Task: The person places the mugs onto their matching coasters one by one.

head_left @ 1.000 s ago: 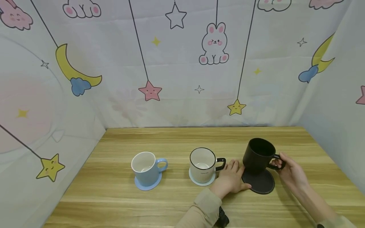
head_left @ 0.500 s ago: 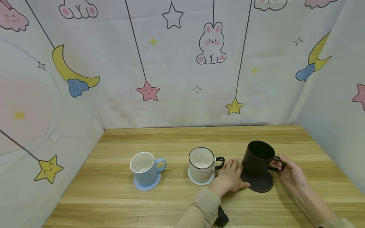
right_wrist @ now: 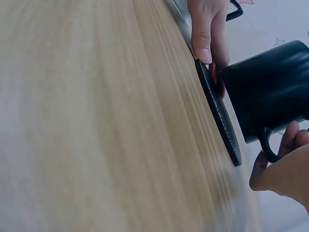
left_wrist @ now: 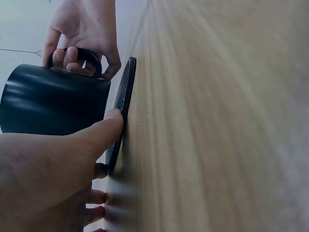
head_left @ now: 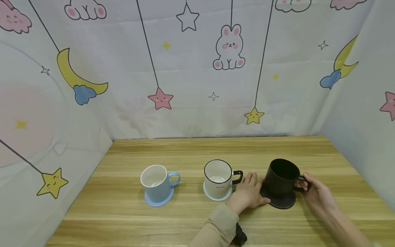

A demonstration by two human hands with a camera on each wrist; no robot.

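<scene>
My right hand (head_left: 321, 197) grips the handle of a black mug (head_left: 281, 178). In the wrist views the mug (left_wrist: 53, 99) is held slightly tilted, close over a round black coaster (right_wrist: 219, 113) with a stitched edge, a narrow gap showing between them. In the head view the mug covers the back of the coaster (head_left: 284, 203). My left hand (head_left: 249, 192) lies on the table at the coaster's left side, fingers straight, the thumb (left_wrist: 104, 133) touching its rim. Just left of that hand stands a white mug (head_left: 218, 180) with a black rim and handle.
The white mug sits on a pale coaster (head_left: 217, 198). A light blue mug (head_left: 156, 185) stands on a blue coaster (head_left: 158, 203) at the left of the wooden table (head_left: 129, 226). A printed cloth (head_left: 197, 116) closes off the back and sides.
My right hand has brought the black mug lower and slightly right, so it covers more of the black coaster. My left hand stays at the coaster's side.
</scene>
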